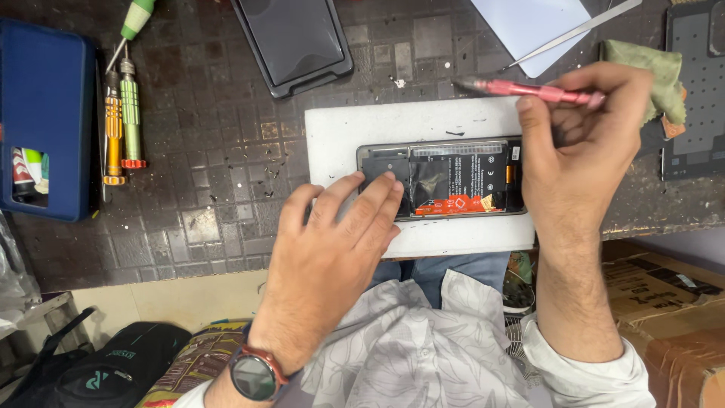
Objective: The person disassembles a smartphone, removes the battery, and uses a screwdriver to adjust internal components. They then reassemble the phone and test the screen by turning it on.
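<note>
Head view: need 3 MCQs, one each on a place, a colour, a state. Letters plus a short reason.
1. Where does the opened phone lie?
A. on the white board
B. inside the blue case
C. on the cardboard box

2. What colour is the screwdriver held by the right hand?
A. green
B. orange
C. pink

3. What is the state of the left hand?
A. lifted clear of the bench
B. fingers pressed on the phone's left end
C. gripping the tweezers

Answers:
1 A, the phone rests inside the white board's outline.
2 C, the pink shaft crosses above the phone, pinched in the right fingers; the green and orange drivers lie apart at the left.
3 B, the fingertips lie flat on the phone's left part, and the tweezers lie untouched at the top.
</note>
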